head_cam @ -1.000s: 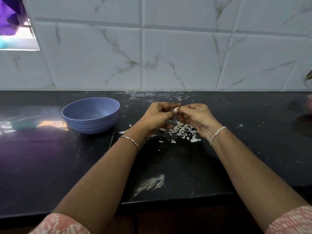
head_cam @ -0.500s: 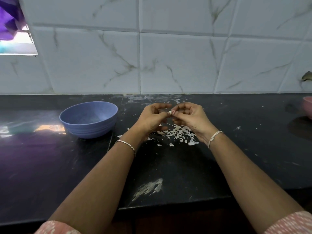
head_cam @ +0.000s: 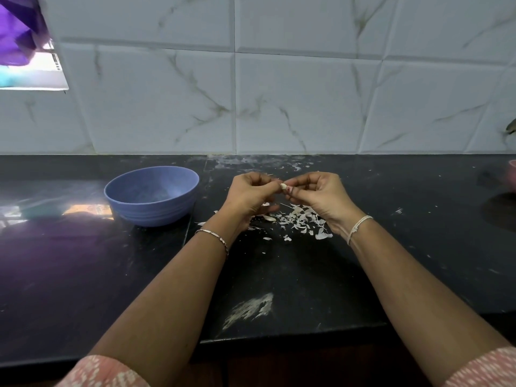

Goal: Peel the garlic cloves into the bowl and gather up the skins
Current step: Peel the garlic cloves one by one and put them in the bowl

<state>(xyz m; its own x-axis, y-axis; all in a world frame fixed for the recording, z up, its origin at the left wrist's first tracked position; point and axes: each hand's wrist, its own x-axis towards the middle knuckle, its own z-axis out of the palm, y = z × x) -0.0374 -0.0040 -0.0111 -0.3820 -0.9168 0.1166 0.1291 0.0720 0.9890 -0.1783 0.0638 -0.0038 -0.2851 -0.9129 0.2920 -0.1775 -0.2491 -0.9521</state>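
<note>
My left hand [head_cam: 251, 195] and my right hand [head_cam: 318, 196] meet above the black counter and pinch a small pale garlic clove [head_cam: 284, 186] between their fingertips. Below and between them lies a scatter of white garlic skins [head_cam: 300, 220] on the counter. A blue bowl [head_cam: 152, 195] stands to the left of my left hand; whether it holds any cloves cannot be seen from this angle.
The black counter [head_cam: 307, 275] has a white smear [head_cam: 250, 308] near its front edge and specks by the tiled wall. A pink object [head_cam: 512, 174] shows at the far right edge. A window with purple cloth [head_cam: 19, 37] is at the top left.
Both hands stay together on the clove, their fingers shifting slightly. The view has tilted a little; nothing else on the counter moved.
</note>
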